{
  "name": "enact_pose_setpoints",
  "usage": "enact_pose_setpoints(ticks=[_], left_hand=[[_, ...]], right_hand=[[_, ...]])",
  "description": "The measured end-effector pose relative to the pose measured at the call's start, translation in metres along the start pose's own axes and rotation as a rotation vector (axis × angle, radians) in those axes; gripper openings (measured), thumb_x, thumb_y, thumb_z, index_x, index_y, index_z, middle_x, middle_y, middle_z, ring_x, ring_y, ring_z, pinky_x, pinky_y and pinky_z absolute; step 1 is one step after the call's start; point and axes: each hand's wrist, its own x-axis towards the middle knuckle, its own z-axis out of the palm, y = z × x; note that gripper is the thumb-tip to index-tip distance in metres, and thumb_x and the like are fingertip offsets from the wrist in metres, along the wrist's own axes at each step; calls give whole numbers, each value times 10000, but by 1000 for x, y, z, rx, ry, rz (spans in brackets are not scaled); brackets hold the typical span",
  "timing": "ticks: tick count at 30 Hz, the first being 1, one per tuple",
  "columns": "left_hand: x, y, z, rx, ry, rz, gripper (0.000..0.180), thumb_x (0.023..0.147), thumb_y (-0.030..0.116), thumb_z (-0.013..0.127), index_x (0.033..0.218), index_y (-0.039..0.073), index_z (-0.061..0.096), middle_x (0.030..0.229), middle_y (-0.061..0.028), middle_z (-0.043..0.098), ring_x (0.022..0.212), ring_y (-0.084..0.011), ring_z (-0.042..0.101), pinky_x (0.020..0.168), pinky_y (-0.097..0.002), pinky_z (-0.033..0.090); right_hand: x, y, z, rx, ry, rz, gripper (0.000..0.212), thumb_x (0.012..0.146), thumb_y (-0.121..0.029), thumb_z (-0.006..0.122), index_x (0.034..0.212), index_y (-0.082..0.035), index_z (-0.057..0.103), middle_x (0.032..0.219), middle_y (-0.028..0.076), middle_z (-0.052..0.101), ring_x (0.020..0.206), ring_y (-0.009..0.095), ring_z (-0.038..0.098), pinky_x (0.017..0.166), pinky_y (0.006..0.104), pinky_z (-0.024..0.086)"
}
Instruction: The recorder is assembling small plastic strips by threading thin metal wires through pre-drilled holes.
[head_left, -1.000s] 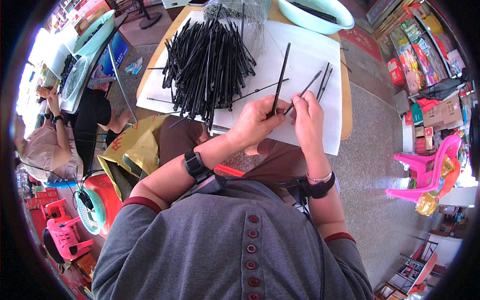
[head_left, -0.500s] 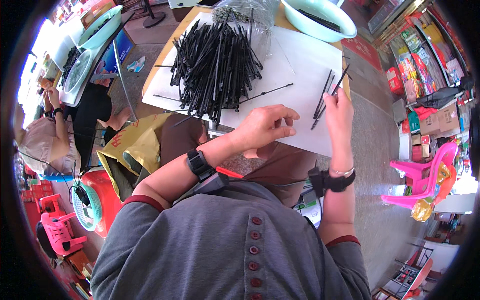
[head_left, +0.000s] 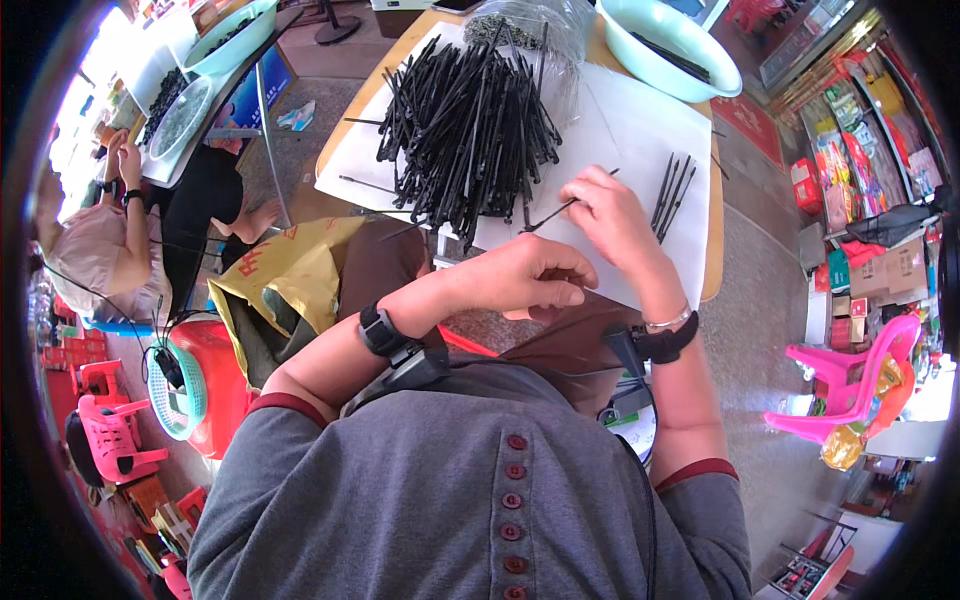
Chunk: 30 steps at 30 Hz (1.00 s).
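A big heap of thin black rods with small knobs (head_left: pixel 465 135) lies on a white sheet (head_left: pixel 625 130) on the table in front of me. My right hand (head_left: pixel 615 215) pinches a single thin black rod (head_left: pixel 556 213) near its right end, just right of the heap. Below the heap, my left hand (head_left: pixel 530 272) is curled with the thumb toward the fingers; whatever it may hold is hidden. Several more black rods (head_left: pixel 672 198) lie side by side on the sheet, beyond my right hand.
A pale green basin (head_left: pixel 670 50) with black rods stands at the table's far right, beside a clear plastic bag (head_left: pixel 550 30). Another person (head_left: pixel 110 240) sits at a table on the left. A pink plastic chair (head_left: pixel 850 385) stands at right; a yellow bag (head_left: pixel 290 270) is left of my legs.
My right hand has moved left from the rods at the sheet's right side and taken hold of the loose rod beside the heap. My left hand stays curled in nearly the same place.
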Motion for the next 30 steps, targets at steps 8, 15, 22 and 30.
enact_pose_setpoints(ticks=[8,15,22,30], left_hand=[[-19,-4,-6,-361,174,-173,355,956,243,509,1150,-54,521,866,-110,645,723,-158,660,622,-271,556],[-8,2,-9,-486,191,-47,277,964,79,465,1208,-51,456,902,-100,613,797,-179,646,687,-285,566],[3,3,-9,-490,382,13,222,961,68,460,1151,-41,491,907,-99,609,787,-175,643,704,-282,552],[22,-4,1,-537,293,61,228,944,52,474,1135,-70,488,879,-113,612,768,-178,655,689,-272,566]], right_hand=[[-27,-7,-21,-99,204,-64,124,753,26,605,876,7,600,888,125,529,827,291,582,706,370,481],[-32,-29,-21,133,386,-77,275,791,64,550,1055,-5,581,1018,123,529,807,252,583,729,334,496],[21,76,-7,-267,506,277,229,828,-118,585,1040,-29,579,1077,169,547,838,327,607,729,405,499],[46,74,-3,-423,344,293,135,838,-152,535,891,-35,576,837,193,631,815,391,612,713,469,480]])
